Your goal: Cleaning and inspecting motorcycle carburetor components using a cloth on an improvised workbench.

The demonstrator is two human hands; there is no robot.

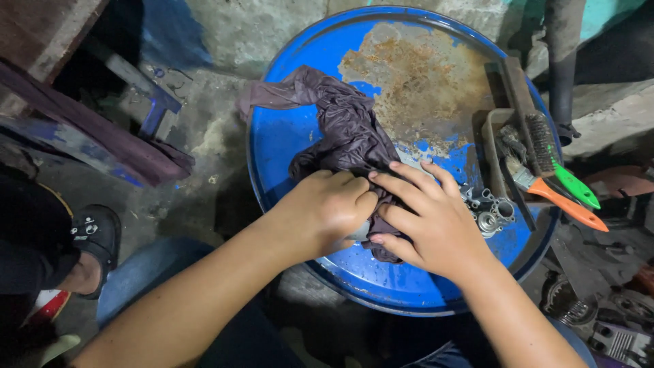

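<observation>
left hand [327,208] fingers curled tight round crumpled brown rag [344,129] | right hand [429,218] fingers spread flat on it | rusty blue drum lid [409,75]

Drum top: I saw a rusty blue drum lid [436,82].
Cloth: dark rag [347,129] lay under my fingers [409,194].
Brushes: wire brushes [545,157] sat beyond my fingertips.

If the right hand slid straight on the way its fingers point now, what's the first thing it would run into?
The right hand points up-left, fingers already resting on the dark cloth. Going on, it would push further into that bunched cloth, close beside the left hand; depth between the hands is hard to judge.
</observation>
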